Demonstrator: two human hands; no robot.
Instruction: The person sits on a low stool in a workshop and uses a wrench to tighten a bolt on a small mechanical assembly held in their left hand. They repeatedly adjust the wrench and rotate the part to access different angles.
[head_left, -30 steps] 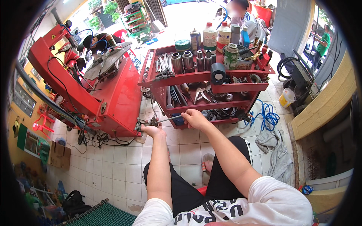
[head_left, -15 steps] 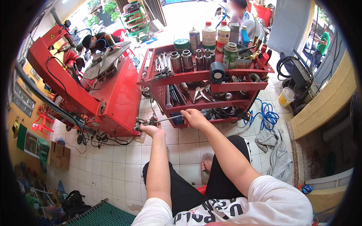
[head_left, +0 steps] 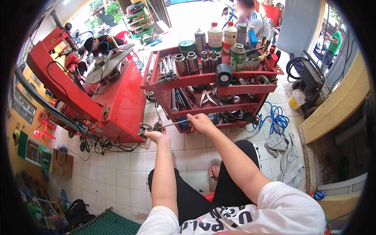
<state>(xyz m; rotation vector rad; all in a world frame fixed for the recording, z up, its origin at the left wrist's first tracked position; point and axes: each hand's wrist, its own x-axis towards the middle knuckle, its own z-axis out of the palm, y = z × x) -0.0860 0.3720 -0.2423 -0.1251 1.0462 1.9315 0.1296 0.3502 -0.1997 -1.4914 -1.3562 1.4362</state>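
Observation:
In front of the tool cart, my left hand (head_left: 157, 135) is closed around a small dark metal part (head_left: 150, 128) with projecting pieces; its exact kind cannot be made out. A thin grey metal rod (head_left: 175, 123) runs from this part toward the right. My right hand (head_left: 201, 123) pinches the rod's other end, and its fingers partly hide that end. Both hands are held over the floor, just before the lower shelf of the red tool cart (head_left: 219, 90).
Sockets (head_left: 192, 63), wrenches (head_left: 168, 64), bottles and cans crowd the cart's top. At left stands a red machine (head_left: 125, 105). A coiled blue hose (head_left: 274, 119) and a grey cloth (head_left: 282, 152) lie on the right. Beyond the cart a person (head_left: 254, 21) sits.

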